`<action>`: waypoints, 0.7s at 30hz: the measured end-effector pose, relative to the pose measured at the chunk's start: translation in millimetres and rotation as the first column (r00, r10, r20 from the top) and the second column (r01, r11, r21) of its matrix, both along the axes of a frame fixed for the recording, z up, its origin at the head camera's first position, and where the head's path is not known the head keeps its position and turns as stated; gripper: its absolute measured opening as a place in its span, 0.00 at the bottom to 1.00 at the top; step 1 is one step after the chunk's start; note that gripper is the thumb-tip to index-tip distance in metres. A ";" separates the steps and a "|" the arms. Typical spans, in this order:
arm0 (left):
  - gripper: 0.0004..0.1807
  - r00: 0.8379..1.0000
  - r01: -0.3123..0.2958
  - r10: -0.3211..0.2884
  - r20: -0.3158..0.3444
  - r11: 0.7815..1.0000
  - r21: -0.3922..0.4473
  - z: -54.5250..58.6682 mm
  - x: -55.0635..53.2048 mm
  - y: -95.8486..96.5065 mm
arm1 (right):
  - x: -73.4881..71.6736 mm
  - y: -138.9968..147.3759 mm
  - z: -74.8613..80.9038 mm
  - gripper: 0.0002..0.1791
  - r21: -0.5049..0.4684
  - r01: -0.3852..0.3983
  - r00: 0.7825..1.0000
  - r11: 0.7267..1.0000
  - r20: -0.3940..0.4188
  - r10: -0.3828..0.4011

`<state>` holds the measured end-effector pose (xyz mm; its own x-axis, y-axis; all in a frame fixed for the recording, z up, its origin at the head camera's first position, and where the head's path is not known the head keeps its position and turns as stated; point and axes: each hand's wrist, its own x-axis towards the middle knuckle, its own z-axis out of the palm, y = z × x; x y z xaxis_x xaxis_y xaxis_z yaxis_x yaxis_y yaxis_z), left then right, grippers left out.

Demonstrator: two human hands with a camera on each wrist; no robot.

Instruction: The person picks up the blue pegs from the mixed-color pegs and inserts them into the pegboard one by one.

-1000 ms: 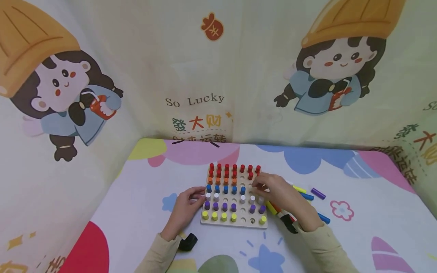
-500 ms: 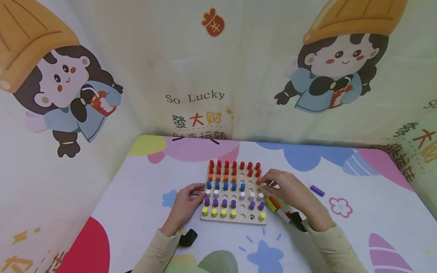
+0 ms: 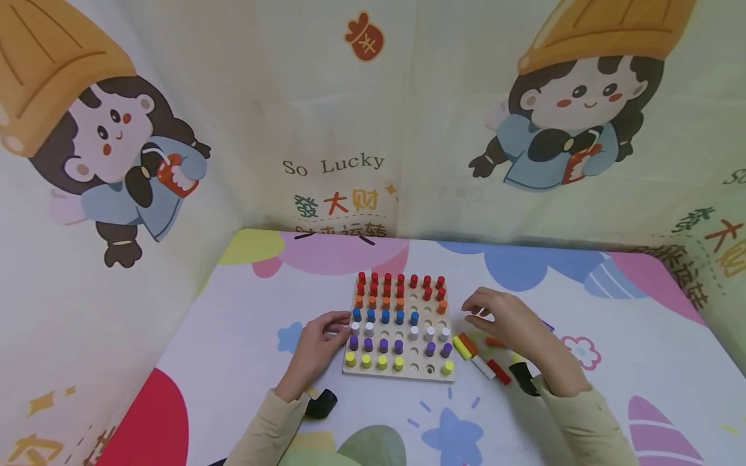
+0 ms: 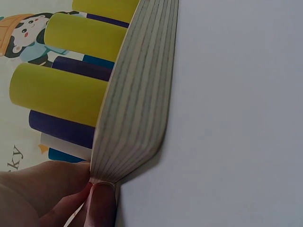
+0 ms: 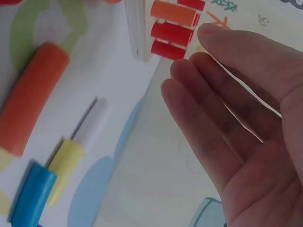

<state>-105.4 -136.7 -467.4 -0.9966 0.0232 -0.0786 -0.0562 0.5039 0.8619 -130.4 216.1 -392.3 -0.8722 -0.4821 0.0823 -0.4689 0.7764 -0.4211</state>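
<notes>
A wooden pegboard [image 3: 406, 373] with rows of coloured pegs lies mid-table: red at the back, then orange, blue, white, purple, and yellow in front. Several holes in its right half hold no peg. My left hand [image 3: 319, 349] holds the board's left edge; close up in the left wrist view, thumb and fingertip meet at the corner of its layered side [image 4: 142, 85]. My right hand [image 3: 506, 320] hovers to the right of the board, fingers loosely bent, thumb apart, nothing between them. An orange peg [image 3: 443, 307] stands at the right end of the orange row, nearest that hand.
Loose yellow [image 3: 462, 348], orange [image 3: 468, 343], white [image 3: 482, 367] and red [image 3: 498, 371] pegs lie right of the board. More, including a blue peg [image 5: 33, 196], lie below my right hand. A printed curtain [image 3: 326, 116] rises behind the table.
My right hand has drawn back rightward from the board's right edge, uncovering the orange peg standing there and some loose pegs. My left hand has stayed at the left edge.
</notes>
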 end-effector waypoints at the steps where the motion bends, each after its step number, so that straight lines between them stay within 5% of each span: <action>1: 0.18 1.000 0.001 -0.001 -0.001 1.000 -0.002 -0.4 -0.1 0.1 | 0.1 1.5 0.1 0.10 0.002 -0.001 1.000 1.000 -0.003 0.001; 21: 0.18 1.000 0.007 -0.007 -0.007 1.000 0.009 2.5 0.9 1.5 | 1.4 30.5 -3.3 0.11 0.018 0.064 0.997 0.998 0.045 -0.065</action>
